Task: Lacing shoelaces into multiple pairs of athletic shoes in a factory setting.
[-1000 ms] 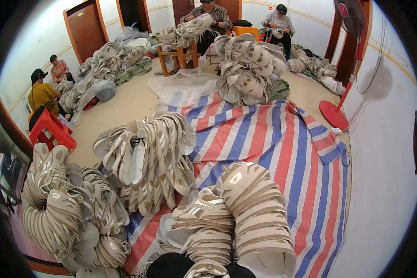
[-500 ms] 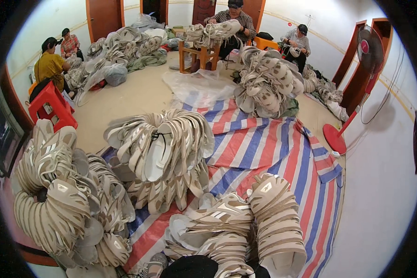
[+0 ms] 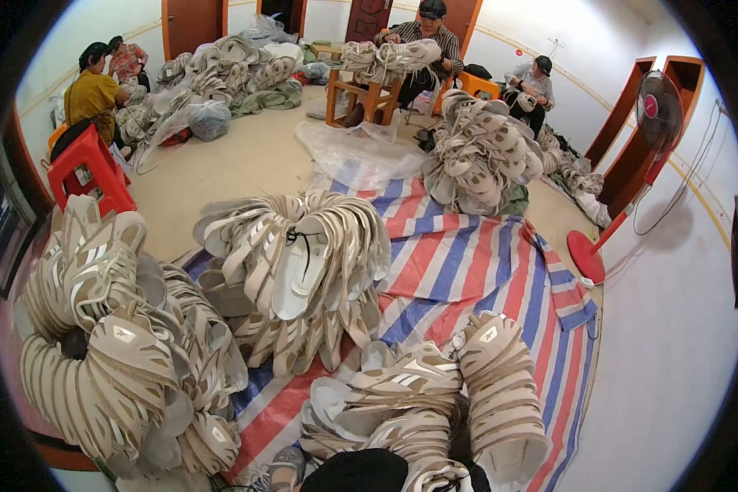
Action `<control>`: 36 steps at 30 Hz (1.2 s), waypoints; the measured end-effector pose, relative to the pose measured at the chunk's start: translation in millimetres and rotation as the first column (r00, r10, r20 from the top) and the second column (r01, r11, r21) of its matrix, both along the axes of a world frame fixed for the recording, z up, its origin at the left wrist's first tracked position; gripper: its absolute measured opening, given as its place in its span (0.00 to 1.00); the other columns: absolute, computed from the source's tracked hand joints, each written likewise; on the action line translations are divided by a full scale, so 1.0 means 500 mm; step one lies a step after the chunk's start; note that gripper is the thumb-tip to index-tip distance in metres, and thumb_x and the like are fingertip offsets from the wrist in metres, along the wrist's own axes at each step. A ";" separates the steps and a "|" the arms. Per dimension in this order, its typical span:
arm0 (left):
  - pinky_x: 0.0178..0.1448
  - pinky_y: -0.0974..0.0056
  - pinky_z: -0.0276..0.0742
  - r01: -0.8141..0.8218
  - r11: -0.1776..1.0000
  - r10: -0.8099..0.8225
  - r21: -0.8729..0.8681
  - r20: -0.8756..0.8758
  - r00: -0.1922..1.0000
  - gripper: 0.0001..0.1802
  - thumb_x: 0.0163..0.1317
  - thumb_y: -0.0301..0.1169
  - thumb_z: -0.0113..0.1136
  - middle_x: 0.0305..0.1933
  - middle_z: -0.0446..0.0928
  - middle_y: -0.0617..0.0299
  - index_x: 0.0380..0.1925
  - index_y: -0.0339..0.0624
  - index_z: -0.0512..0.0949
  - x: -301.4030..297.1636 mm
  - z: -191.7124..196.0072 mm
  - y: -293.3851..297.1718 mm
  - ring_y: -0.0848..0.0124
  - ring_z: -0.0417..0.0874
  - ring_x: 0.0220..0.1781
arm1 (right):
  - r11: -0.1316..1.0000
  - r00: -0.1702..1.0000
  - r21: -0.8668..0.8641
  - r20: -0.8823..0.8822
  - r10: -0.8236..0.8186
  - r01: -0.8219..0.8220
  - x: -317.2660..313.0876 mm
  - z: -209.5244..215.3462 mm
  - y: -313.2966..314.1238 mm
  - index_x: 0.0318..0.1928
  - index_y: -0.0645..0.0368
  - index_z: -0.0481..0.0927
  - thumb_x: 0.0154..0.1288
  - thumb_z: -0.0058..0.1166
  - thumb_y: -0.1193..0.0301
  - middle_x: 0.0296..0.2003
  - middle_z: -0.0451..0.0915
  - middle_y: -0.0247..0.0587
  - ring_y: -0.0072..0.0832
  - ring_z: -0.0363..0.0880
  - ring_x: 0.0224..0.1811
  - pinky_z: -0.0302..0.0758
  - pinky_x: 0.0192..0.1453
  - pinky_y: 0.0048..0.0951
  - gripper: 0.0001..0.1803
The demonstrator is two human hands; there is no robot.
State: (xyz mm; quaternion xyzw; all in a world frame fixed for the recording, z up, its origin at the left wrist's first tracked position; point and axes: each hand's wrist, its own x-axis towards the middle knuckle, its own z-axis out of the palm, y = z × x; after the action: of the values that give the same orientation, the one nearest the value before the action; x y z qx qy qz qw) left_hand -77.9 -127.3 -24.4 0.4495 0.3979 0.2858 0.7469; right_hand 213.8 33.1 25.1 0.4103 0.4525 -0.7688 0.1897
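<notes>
Neither of my hands shows in the head view. Just in front of me at the lower edge are beige shoe uppers (image 3: 418,377), stacked sideways, and a curved row of nested uppers (image 3: 504,385) to their right. A large ring of uppers (image 3: 299,254), tied with a black cord (image 3: 306,246), rests on more uppers a little farther off. At the left, tall bundles of uppers (image 3: 111,369) are heaped together. A black rounded shape (image 3: 357,471), possibly my knee, covers part of the nearest pile, beside a grey shoe (image 3: 283,469).
A striped tarpaulin (image 3: 476,262) lies under the bundles. Another bundle of uppers (image 3: 480,156) stands at its far edge. Several people work farther back, one at a wooden stool (image 3: 367,98). A red stool (image 3: 94,168) is at left, a standing fan (image 3: 586,254) at right.
The whole view has shifted slightly, so near things sit a little farther right. The bundles stay in place. Two people at the far left now overlap more.
</notes>
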 end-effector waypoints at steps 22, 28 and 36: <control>0.21 0.74 0.64 -0.166 0.913 0.159 -0.373 -0.048 0.986 0.10 0.60 0.34 0.53 0.20 0.73 0.68 0.26 0.40 0.79 -0.096 0.023 -0.099 0.81 0.69 0.18 | 0.996 0.999 0.071 -0.004 0.051 -0.051 -0.006 0.017 -0.001 0.26 0.64 0.82 0.51 0.62 0.70 0.20 0.79 0.36 0.16 0.74 0.20 0.68 0.22 0.16 0.08; 0.19 0.72 0.60 -0.387 0.914 0.318 -0.120 -0.381 0.868 0.13 0.60 0.35 0.54 0.15 0.71 0.66 0.23 0.39 0.79 -0.130 0.060 -0.187 0.80 0.66 0.15 | 0.992 0.991 0.096 -0.111 -0.074 0.084 0.074 0.050 0.003 0.31 0.64 0.78 0.58 0.55 0.67 0.21 0.77 0.35 0.18 0.73 0.19 0.67 0.22 0.17 0.11; 0.17 0.69 0.56 -0.578 0.816 0.472 0.019 -0.599 0.646 0.14 0.59 0.36 0.55 0.10 0.66 0.67 0.20 0.40 0.78 -0.154 0.101 -0.375 0.78 0.62 0.12 | 0.838 0.965 0.489 0.215 0.152 -0.241 0.323 0.091 0.096 0.44 0.61 0.77 0.62 0.48 0.70 0.36 0.79 0.40 0.22 0.75 0.42 0.67 0.49 0.21 0.12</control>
State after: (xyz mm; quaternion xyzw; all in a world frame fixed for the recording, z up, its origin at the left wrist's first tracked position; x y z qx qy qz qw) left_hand -154.9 -314.5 25.9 0.3121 0.7418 0.3041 0.5097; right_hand 375.3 81.0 70.5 0.4602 0.6623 -0.5600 0.1894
